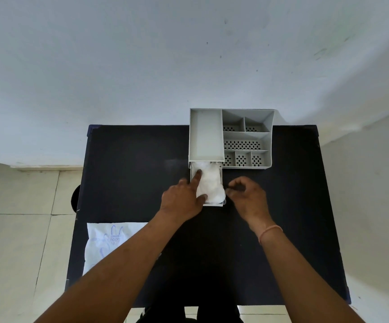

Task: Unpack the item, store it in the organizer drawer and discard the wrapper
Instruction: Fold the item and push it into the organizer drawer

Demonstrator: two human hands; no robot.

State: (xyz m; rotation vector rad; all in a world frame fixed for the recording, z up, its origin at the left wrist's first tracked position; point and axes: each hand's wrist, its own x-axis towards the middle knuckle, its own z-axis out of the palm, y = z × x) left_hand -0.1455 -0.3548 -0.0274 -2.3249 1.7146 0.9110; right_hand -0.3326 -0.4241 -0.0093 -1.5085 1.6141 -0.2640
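Note:
A grey organizer (246,136) stands at the far middle of the black table (130,173). Its drawer (221,173) is pulled out toward me and holds a crumpled white item (211,183), which bulges over the front edge. My left hand (184,199) presses down on the item, index finger stretched into the drawer and thumb at the front. My right hand (247,194) hovers just right of the drawer's front corner with its fingers curled; I cannot tell if it touches the drawer. A white wrapper (109,243) with blue print lies at the table's near left edge.
The organizer's top has one long tray and several small perforated compartments, all without contents. A pale wall stands behind the table and tiled floor runs along its left side. A dark round object (75,198) pokes out at the table's left edge.

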